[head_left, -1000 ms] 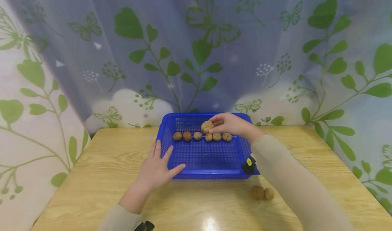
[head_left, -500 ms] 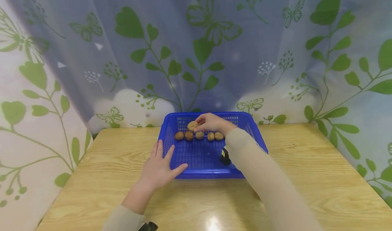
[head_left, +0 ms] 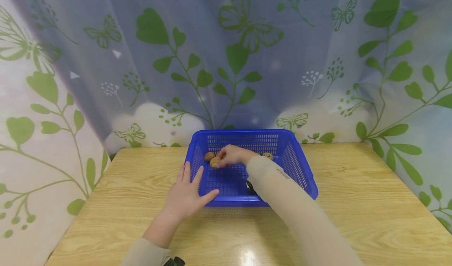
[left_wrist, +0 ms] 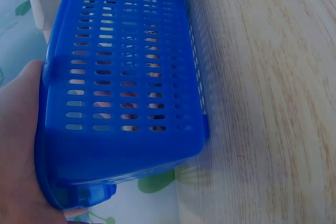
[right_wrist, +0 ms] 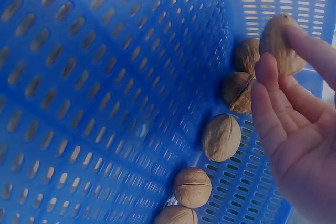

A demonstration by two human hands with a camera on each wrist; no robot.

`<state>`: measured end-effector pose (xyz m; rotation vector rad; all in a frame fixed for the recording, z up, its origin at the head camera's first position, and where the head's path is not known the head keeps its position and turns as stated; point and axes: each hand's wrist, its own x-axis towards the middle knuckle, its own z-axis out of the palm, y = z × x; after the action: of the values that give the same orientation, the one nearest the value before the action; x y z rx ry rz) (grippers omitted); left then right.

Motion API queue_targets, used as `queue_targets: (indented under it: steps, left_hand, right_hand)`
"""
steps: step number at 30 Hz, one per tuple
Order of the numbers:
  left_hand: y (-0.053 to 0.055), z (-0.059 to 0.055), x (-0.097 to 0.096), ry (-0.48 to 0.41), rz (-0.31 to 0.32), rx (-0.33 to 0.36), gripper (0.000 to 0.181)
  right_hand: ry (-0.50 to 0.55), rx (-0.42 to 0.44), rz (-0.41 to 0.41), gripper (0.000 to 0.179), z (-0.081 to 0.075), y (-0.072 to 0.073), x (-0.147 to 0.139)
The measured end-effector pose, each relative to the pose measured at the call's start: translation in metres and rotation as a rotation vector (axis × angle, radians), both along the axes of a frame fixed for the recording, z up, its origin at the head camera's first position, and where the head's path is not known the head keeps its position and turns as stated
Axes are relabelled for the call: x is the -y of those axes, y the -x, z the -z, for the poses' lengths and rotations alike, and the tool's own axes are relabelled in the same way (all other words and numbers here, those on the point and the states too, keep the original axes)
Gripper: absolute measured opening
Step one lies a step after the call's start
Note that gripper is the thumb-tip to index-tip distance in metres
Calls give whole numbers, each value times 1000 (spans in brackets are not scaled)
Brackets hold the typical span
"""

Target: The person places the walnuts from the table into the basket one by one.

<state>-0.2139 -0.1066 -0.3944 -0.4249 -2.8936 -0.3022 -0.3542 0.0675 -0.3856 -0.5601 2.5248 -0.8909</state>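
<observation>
My right hand (head_left: pixel 233 155) reaches into the blue plastic basket (head_left: pixel 226 201) and pinches a walnut (head_left: pixel 214 163) between thumb and fingers near the left end. In the right wrist view the held walnut (right_wrist: pixel 273 40) overlaps two others at the end of a row along the basket wall. A pale walnut (right_wrist: pixel 222 138) and a ridged walnut (right_wrist: pixel 192 187) lie farther along that row. In the head view the hand and sleeve hide most of it. My left hand (head_left: pixel 181 199) rests on the basket's front left corner, fingers straight and spread.
The basket stands on a light wooden table (head_left: pixel 141 179), close to a leaf-patterned curtain (head_left: pixel 197 62) behind. My right sleeve (head_left: pixel 289 203) crosses over the basket's front rim. Another walnut (head_left: pixel 267 155) shows beyond the right wrist.
My right hand has moved left along the row with the walnut, then down into the basket. The left hand stays on the corner. The loose walnuts on the table are now hidden behind the right sleeve.
</observation>
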Motion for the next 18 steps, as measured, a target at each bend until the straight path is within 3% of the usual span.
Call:
queue_targets:
  steps: [7, 13, 18]
  left_hand:
    - [0, 2, -2, -19, 5, 1, 88]
    - [0, 2, -2, -32, 9, 10, 90]
    - [1, 1, -1, -41, 6, 22, 88]
  right_hand:
    - [102, 63, 10, 40, -6, -5, -5]
    - [106, 73, -24, 45, -36, -11, -23]
    - [33, 18, -58, 46, -60, -19, -52]
